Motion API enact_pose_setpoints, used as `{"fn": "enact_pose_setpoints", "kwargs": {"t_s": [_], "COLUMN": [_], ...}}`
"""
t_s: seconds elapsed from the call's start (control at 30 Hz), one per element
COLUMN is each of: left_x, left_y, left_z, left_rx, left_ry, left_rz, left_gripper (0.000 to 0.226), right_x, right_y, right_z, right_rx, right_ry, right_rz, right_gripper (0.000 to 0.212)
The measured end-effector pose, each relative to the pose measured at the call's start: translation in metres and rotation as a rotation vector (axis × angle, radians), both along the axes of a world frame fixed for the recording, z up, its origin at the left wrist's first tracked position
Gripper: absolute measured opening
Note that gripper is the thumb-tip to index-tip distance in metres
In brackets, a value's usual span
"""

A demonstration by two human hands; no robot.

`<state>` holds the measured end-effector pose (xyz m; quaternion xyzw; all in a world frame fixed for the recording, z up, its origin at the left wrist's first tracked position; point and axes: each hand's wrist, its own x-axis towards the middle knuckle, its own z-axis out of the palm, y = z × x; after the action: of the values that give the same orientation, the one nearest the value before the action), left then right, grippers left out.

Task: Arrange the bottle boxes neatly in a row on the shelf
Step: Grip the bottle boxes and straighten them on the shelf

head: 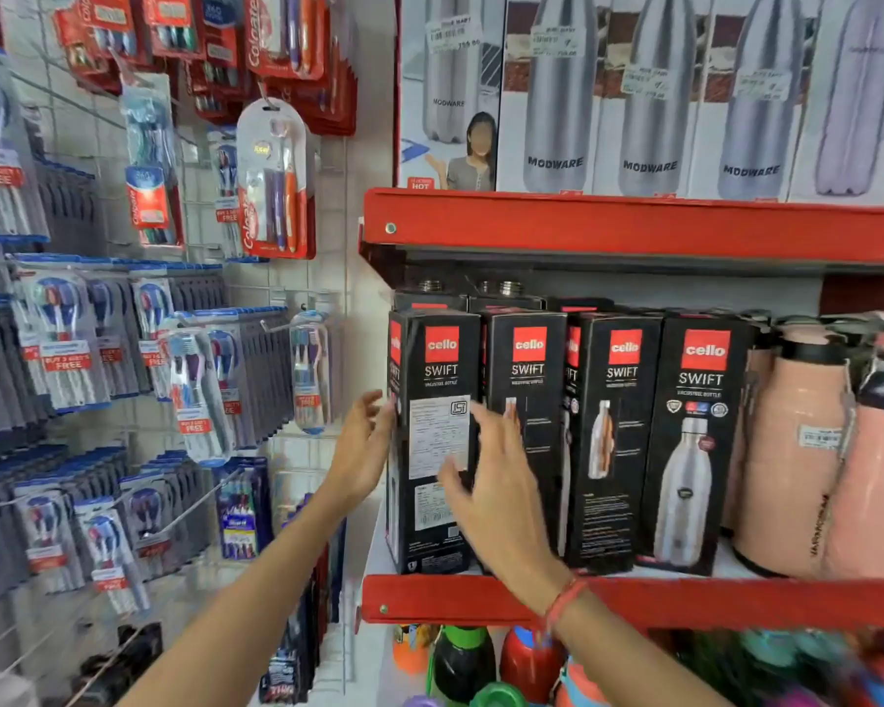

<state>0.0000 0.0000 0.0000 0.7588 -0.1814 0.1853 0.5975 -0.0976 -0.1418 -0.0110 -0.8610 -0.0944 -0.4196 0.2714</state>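
Observation:
Several black Cello Swift bottle boxes stand upright in a row on the red-edged shelf (710, 602). The leftmost box (437, 400) shows its label side; beside it stand a second box (532, 380), a third box (618, 451) and a fourth box (695, 451). More boxes stand behind them. My left hand (361, 446) is open, fingers touching the left side of the leftmost box. My right hand (496, 482) is open and spread in front of the leftmost and second boxes, blurred, holding nothing.
Peach flasks (797, 451) stand right of the boxes. White Modware bottle boxes (649, 94) fill the shelf above. Coloured bottles (481, 660) sit on the shelf below. Toothbrush packs (195, 390) hang on a wire grid wall at the left.

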Motion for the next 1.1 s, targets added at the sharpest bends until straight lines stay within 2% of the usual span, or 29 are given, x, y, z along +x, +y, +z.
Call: {"fn": "enact_pose_setpoints", "kwargs": {"t_s": [0.1, 0.13, 0.27, 0.4, 0.57, 0.67, 0.77, 0.93, 1.1], "left_x": [0.015, 0.016, 0.001, -0.026, -0.044, -0.041, -0.040, -0.042, -0.043], "left_y": [-0.001, 0.001, 0.003, 0.012, 0.023, 0.024, 0.018, 0.007, 0.003], "left_z": [-0.019, -0.025, -0.015, 0.003, 0.008, -0.004, -0.014, -0.015, -0.022], "left_rx": [-0.022, -0.021, -0.072, -0.086, -0.054, -0.043, -0.028, 0.077, 0.094], "left_ry": [0.231, 0.298, 0.284, 0.180, 0.057, 0.040, 0.044, -0.038, -0.033], "left_rz": [-0.099, -0.137, -0.185, -0.226, -0.245, -0.196, -0.146, -0.133, -0.111], "left_gripper": [0.079, 0.080, 0.044, 0.009, 0.047, 0.066, 0.077, 0.083, 0.087], "right_x": [0.009, 0.011, 0.030, 0.035, 0.040, 0.042, 0.042, 0.039, 0.033], "right_y": [0.023, 0.032, 0.044, 0.035, 0.012, 0.004, 0.003, 0.003, 0.004], "right_z": [-0.027, -0.036, -0.032, -0.012, 0.014, 0.017, 0.011, -0.003, -0.005], "right_rx": [0.094, 0.090, 0.137, 0.126, 0.149, 0.135, 0.173, 0.260, 0.225], "right_ry": [0.274, 0.363, 0.335, 0.265, 0.322, 0.351, 0.363, 0.369, 0.330], "right_rz": [0.000, 0.003, -0.042, 0.059, 0.384, 0.456, 0.452, 0.411, 0.303], "right_gripper": [0.091, 0.097, 0.099, 0.099, 0.098, 0.099, 0.099, 0.100, 0.094]}}
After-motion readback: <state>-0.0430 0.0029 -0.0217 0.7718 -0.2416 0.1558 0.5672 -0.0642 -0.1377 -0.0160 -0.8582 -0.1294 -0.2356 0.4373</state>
